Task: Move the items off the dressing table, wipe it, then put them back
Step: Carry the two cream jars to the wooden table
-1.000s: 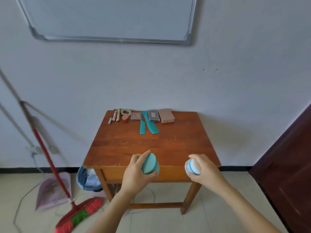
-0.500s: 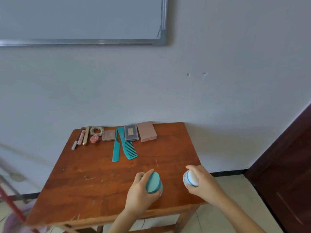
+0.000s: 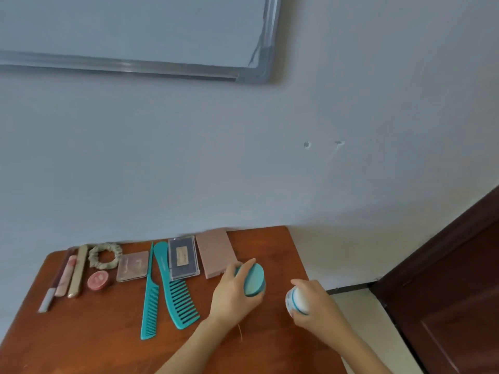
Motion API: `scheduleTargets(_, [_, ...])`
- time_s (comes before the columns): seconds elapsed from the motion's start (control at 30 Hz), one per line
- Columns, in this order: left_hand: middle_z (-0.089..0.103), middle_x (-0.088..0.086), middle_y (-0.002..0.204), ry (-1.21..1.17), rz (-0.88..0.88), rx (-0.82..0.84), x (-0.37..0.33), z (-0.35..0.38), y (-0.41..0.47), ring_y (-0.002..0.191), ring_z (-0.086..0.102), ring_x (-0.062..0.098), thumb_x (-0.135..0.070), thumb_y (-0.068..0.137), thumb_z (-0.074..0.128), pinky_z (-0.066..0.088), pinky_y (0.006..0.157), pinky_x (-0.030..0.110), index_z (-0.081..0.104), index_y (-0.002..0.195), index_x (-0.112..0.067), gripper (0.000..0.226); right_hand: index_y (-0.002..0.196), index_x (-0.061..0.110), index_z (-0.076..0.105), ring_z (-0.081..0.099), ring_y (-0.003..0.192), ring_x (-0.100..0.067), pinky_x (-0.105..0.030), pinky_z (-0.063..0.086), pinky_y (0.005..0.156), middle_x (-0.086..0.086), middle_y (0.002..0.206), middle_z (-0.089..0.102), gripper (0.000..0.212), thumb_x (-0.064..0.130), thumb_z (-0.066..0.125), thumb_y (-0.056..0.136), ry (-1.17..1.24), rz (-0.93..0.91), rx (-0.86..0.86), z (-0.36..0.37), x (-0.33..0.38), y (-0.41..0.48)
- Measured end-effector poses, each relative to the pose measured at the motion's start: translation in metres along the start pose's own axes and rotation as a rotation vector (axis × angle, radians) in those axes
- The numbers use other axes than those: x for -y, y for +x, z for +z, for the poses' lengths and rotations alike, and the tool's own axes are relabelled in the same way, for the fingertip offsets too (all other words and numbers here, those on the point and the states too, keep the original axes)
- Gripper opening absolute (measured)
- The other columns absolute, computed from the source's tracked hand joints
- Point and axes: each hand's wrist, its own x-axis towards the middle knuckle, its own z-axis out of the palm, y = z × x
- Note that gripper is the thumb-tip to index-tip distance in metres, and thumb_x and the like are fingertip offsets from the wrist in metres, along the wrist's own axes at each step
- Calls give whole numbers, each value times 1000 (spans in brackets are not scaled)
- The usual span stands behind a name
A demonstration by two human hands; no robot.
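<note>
Teal jar (image 3: pixel 253 282) in left hand (image 3: pixel 233 295)

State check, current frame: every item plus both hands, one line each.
Left hand: grips teal jar.
Right hand: grips white jar.
Teal jar: held, tilted.
White jar: held, tilted.
Wide comb: flat on table.
Tail comb: flat on table.
Clear case: closed, flat.
Pink box: closed, flat.
Compact: closed, flat.
Pink pot: lid on.
Scrunchie: flat on table.
</note>
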Motion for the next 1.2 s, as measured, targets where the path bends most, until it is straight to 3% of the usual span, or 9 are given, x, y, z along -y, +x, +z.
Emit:
scheduleTargets(0.17, [35, -2, 132, 182, 37, -13, 0, 11, 56, 115, 45, 15, -44, 80, 58, 47, 81, 24, 28, 140, -32, 68, 132, 35, 34, 45, 112, -2, -14, 35, 91, 13, 125, 37, 60, 33, 60, 78, 51, 66, 30, 0, -20, 14])
scheduleTargets(0.37, [37, 4, 134, 275, -111, -34, -2, 18, 107, 118, 42, 22, -40, 81, 57, 48, 79, 32, 27, 140, -26, 69, 132, 35, 33, 44, 109, -1, -13, 33, 88, 16, 120, 34, 60, 30, 60, 80, 64, 25, 31, -11, -31, 48])
scheduleTargets(0.5, [41, 3, 130, 261, -191, -72, 4, 21, 118, 114, 45, 23, -39, 79, 60, 48, 77, 33, 35, 133, -19, 63, 133, 33, 33, 41, 114, -1, -12, 32, 89, 14, 122, 35, 60, 28, 60, 80, 69, -43, 49, -8, -31, 71])
scheduleTargets(0.73, [43, 2, 131, 394, -192, -97, 10, 21, 122, 114, 47, 21, -45, 79, 56, 35, 90, 31, 36, 132, -20, 62, 134, 30, 33, 44, 113, -5, -14, 34, 90, 11, 126, 38, 59, 29, 60, 81, 60, -110, 10, -5, -23, 107])
scheduleTargets(0.87, [35, 3, 138, 519, -197, -84, 11, 19, 118, 123, 37, 23, -55, 80, 51, 28, 99, 36, 29, 138, -24, 69, 136, 25, 34, 45, 114, -12, -18, 37, 91, 4, 127, 41, 62, 26, 63, 81, 61, -129, -67, -2, -14, 136])
scheduleTargets(1.03, [47, 10, 133, 476, -218, -208, 19, 2, 88, 121, 44, 30, -52, 77, 58, 37, 96, 43, 46, 129, -17, 64, 138, 19, 33, 42, 120, -19, -23, 37, 94, -5, 130, 44, 65, 23, 64, 81, 59, -124, -92, 8, 6, 172])
scheduleTargets(1.2, [29, 3, 145, 468, -352, -217, 36, -16, 60, 133, 26, 23, -49, 88, 43, 22, 109, 39, 30, 137, -23, 58, 136, 15, 35, 44, 120, -24, -28, 37, 96, -10, 131, 47, 66, 20, 67, 79, 24, -144, -101, 13, 14, 184])
